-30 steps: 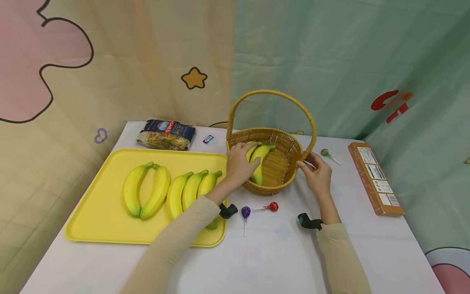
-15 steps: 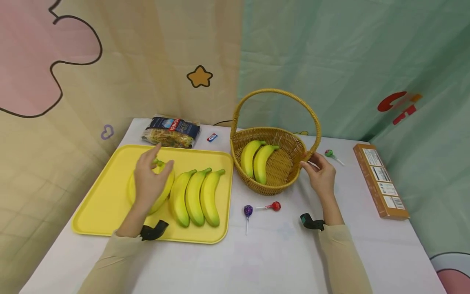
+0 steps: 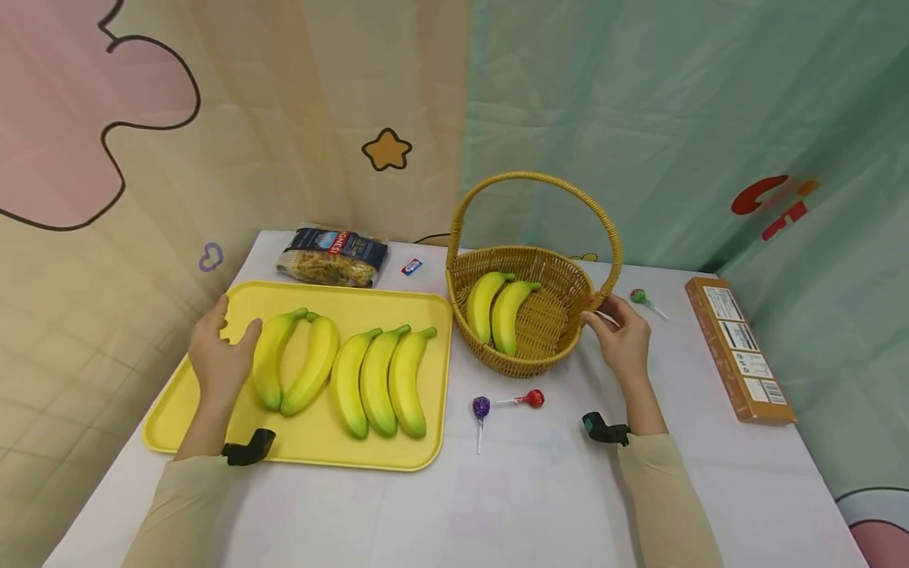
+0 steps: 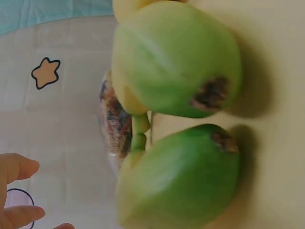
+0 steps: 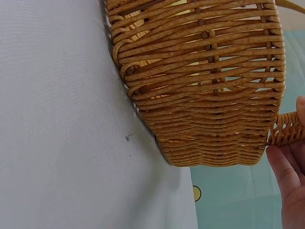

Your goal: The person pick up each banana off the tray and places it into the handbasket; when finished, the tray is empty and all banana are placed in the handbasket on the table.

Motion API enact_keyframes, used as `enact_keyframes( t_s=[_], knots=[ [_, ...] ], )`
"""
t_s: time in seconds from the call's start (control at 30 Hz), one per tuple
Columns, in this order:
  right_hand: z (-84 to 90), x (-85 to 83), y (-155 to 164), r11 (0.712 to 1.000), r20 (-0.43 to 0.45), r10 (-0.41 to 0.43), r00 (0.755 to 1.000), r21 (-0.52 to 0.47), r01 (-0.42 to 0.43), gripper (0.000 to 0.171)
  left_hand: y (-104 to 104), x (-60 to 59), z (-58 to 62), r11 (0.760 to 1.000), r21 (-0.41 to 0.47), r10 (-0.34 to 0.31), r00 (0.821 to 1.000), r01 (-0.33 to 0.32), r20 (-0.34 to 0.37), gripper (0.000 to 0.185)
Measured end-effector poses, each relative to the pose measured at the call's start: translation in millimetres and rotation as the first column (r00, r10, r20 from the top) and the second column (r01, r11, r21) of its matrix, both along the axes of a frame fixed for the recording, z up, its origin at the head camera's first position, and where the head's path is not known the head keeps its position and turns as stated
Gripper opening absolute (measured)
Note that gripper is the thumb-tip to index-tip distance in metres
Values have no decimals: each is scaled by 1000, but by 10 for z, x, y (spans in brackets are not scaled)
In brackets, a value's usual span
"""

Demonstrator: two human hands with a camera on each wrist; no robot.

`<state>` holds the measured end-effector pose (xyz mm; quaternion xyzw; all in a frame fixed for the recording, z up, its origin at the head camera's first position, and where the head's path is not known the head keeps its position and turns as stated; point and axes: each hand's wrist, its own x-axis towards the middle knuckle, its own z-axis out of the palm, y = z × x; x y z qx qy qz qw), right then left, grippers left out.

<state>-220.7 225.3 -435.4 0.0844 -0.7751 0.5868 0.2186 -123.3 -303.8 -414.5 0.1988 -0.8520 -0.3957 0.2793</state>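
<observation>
My left hand point(image 3: 220, 359) is over the left part of the yellow tray point(image 3: 162, 422), fingers and thumb spread around nothing. Just right of it lies the leftmost banana point(image 3: 267, 371), beside a second banana point(image 3: 312, 371). Their green ends fill the left wrist view, with my fingers point(image 4: 19, 167) apart from them at lower left. A row of three bananas point(image 3: 376, 383) lies on the tray's right side. With my right hand point(image 3: 623, 339) I pinch the handle's base on the wicker basket point(image 3: 521, 365). Two bananas point(image 3: 506, 319) lie in the basket's left half.
Behind the tray is a pasta bag point(image 3: 334, 256), with a small wrapped sweet point(image 3: 412, 267) beside it. A purple lollipop point(image 3: 480, 407) and a red lollipop point(image 3: 534, 398) lie before the basket. To the right are a green lollipop point(image 3: 638, 296) and a brown box point(image 3: 738, 351).
My left hand has let go of a banana in the basket and moved left across the tray, past the leftmost banana. My right hand has stayed on the basket handle.
</observation>
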Motion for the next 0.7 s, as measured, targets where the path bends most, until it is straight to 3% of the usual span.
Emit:
enact_keyframes(
  t_s=[0.17, 0.33, 0.43, 0.53, 0.7],
  knots=[
    [10, 5, -2, 1000, 17, -4, 1000, -4, 4, 39, -105, -60, -196, 997, -7, -80, 979, 83, 189, 69],
    [175, 123, -69, 1000, 21, 2, 1000, 10, -3, 37, -151, -86, -266, 985, -14, -154, 911, 172, 382, 73],
    [216, 157, -86, 1000, 13, 3, 1000, 27, -4, 36, -152, -108, -290, 977, -28, -178, 877, 212, 445, 73],
    [163, 123, -67, 1000, 17, 6, 1000, 12, -6, 37, -153, -130, -321, 976, -31, -180, 873, 217, 453, 70],
    [15, 8, -7, 1000, 20, -4, 1000, 5, 4, 39, -132, -126, -323, 983, -30, -153, 890, 183, 429, 64]
  ],
)
